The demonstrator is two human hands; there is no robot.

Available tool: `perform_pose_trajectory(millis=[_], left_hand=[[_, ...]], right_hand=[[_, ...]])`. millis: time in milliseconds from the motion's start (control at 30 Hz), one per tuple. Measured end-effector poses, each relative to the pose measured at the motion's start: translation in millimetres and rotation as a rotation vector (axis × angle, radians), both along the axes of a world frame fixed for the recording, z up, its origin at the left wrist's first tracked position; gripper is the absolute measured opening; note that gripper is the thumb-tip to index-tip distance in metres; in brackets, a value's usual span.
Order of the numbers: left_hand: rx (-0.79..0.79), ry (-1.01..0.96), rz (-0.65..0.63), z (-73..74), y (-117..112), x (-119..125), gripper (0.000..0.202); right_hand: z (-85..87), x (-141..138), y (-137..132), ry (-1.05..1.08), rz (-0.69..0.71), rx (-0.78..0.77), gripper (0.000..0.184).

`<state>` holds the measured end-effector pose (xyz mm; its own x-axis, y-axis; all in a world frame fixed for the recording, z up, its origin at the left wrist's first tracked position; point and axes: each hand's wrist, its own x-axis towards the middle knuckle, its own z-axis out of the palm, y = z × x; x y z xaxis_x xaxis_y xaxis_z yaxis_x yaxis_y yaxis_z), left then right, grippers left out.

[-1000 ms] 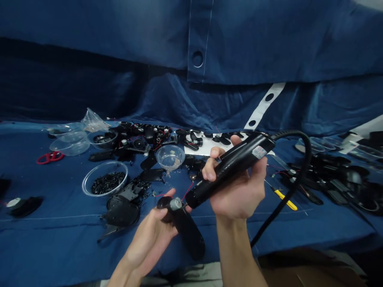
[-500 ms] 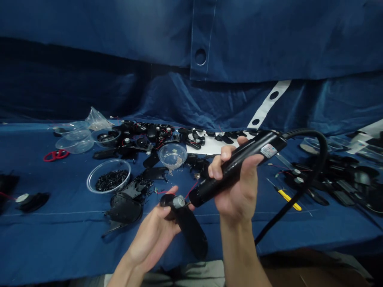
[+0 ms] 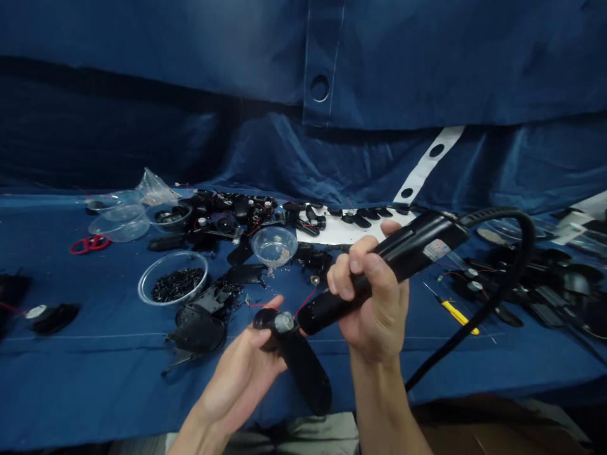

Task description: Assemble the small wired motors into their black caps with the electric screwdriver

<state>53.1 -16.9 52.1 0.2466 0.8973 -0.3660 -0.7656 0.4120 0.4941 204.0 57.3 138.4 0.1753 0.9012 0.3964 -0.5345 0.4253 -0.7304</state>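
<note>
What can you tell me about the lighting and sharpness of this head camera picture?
In the head view, light is soft and dim, with a faint sheen on the blue hanging cloth; the table's edge looks curved; the right hand and black corded tool show no obvious motion blur.

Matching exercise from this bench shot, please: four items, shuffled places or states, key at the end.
Items:
1. Black rotary tool handpiece
2. Black oblong plastic housing
3. Round clear plastic bowl
4. Yellow-handled screwdriver

Places or states:
A. Lying on the blue cloth, right of the hands
B. Gripped in the right hand
C. Held in the left hand
D. Holding small black screws, left of the hands

Pairs: 1-B, 2-C, 3-D, 4-A
</note>
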Motion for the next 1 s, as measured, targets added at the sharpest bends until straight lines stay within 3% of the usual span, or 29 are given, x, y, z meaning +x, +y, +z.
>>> perform_pose_trajectory(millis=[133,267,400,500,600,733,867,1000], left_hand=[[0.021,-0.012,-0.008,-5.0,-0.3,1.0,0.066],[0.055,-0.033,-0.022,-5.5,4.0,-0.9,0.067],[0.149,-0.033,-0.028,-5.2,7.9,-9.2,0.061],[0.2,-0.082,0.027,-6.0,9.0,-16.2,0.055],[0.206,-0.137,0.079,-3.9,9.7,-20.8,0.056],[0.143,-0.199,0.075,1.7,10.8,-22.2,0.072],[0.117,-0.195,0.087,-2.8,10.9,-19.4,0.083],[0.113,-0.129,0.116,-9.9,8.3,-18.0,0.082]], right_hand=[[-3.4,0.5,0.6,-0.025,0.002,0.004,0.044],[0.1,6.5,2.0,-0.016,0.008,0.05,0.029],[9.6,29.7,7.6,0.147,-0.142,-0.002,0.027],[4.3,53.0,14.1,0.237,-0.305,-0.11,0.031],[-22.1,65.3,17.9,0.12,-0.319,-0.391,0.043],[-74.9,53.2,13.9,-0.107,-0.027,-0.714,0.054],[-115.6,26.8,11.7,-0.24,0.071,-0.807,0.055],[-138.3,14.1,24.1,-0.487,0.079,-0.802,0.059]])
